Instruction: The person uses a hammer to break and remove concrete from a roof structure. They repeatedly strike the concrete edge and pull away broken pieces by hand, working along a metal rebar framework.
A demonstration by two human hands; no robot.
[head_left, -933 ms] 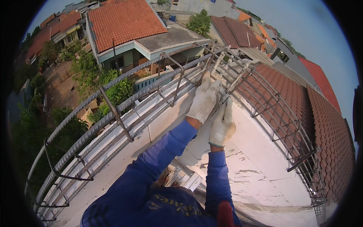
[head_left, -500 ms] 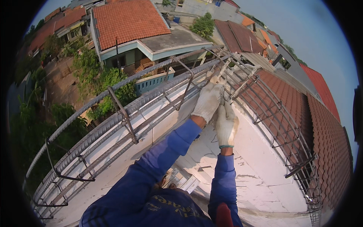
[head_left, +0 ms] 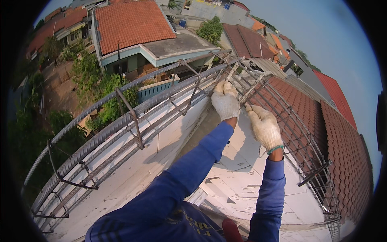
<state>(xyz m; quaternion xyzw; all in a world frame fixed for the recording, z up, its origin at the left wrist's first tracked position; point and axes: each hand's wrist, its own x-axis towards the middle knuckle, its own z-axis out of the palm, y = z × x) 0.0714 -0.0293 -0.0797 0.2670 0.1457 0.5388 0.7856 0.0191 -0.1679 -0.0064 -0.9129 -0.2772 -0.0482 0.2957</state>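
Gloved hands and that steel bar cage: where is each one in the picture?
left hand [head_left: 225, 103], head view, back of the white glove
right hand [head_left: 264, 127], head view, back of the glove
rebar cage [head_left: 121, 127], head view, thick top bar

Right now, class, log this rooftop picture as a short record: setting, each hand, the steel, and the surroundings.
Setting: a white concrete roof slab, seen from above, high over a neighbourhood.
Left hand: in a white knit glove, blue sleeve, gripping the steel where two cages meet at the corner.
Right hand: white glove, fingers on a bar of the right rebar cage.
Steel: a long left rebar cage of ribbed bars and square stirrups, running along the slab edge.
Surroundings: red tiled roofs, trees, hazy sky.
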